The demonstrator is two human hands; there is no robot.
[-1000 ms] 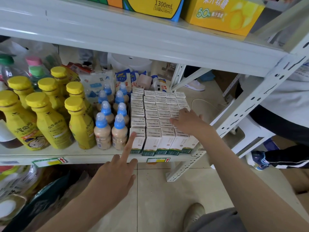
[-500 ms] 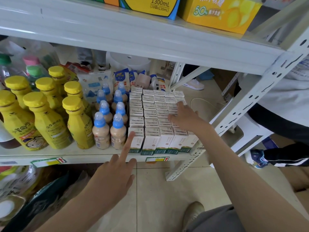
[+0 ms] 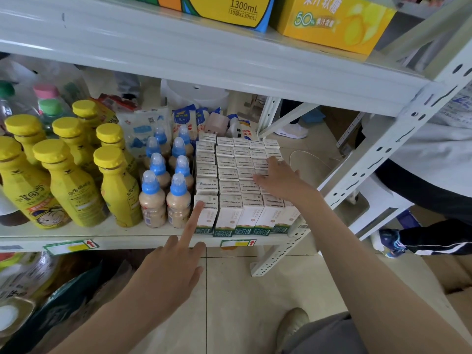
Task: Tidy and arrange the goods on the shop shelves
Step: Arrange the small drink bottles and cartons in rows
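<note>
The left hand [image 3: 173, 267] is held below the shelf edge [image 3: 127, 237]. Its forearm rises from the near left. Its index finger [image 3: 192, 221] is extended straight, and the tip is set against the top front edge of the nearest left milk carton [image 3: 207, 213]. The remaining fingers are folded loosely and nothing is gripped.

The right hand [image 3: 278, 178] is laid palm-down on the carton block [image 3: 229, 172]. Its fingers are spread, pointed far and left, and rested flat on the carton tops. Its arm is stretched in from the near right.

The carton block is stood in tight rows at the right end of the shelf. Blue-capped bottles [image 3: 163, 190] are placed just beside the block on its left. Yellow bottles [image 3: 76, 180] are grouped further left. A yellow box [image 3: 332, 24] is stored on the upper shelf [image 3: 178, 54].
</note>
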